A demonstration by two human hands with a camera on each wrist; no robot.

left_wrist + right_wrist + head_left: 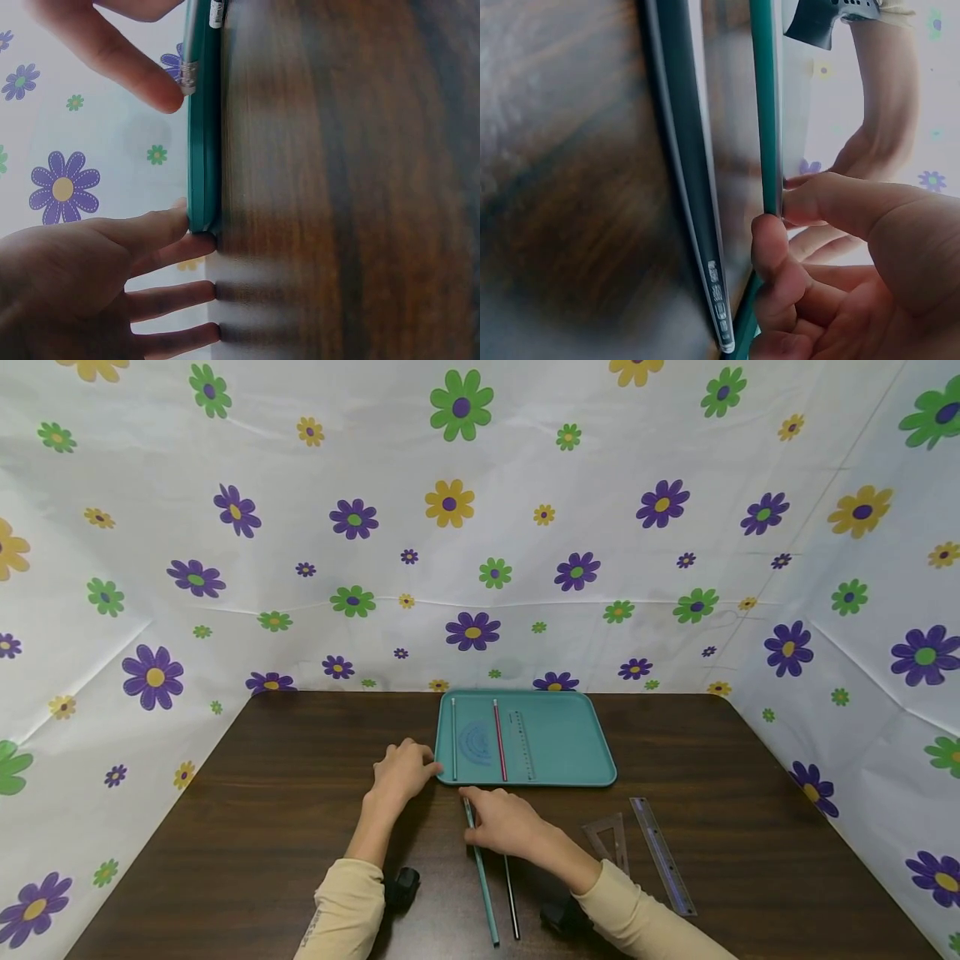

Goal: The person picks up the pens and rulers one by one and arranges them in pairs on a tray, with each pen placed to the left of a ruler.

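Note:
My right hand (510, 822) pinches a green pencil (483, 889) between thumb and finger near its far end, just in front of the tray. The pencil's metal band and eraser (188, 79) show in the left wrist view. A black pencil (512, 902) lies on the table beside it, partly hidden by the right hand. My left hand (401, 772) is at the near left corner of the teal tray (570, 743). Its thumb touches the tray's edge and its other fingertips rest on the table, fingers fairly straight.
On the tray lie a thin pale green stick (453, 739), a blue protractor (474, 743), a red pencil (500, 743) and a short clear ruler (522, 747). Right of my right hand are a clear set square (617, 843) and a longer clear ruler (663, 856) on the dark table (285, 827).

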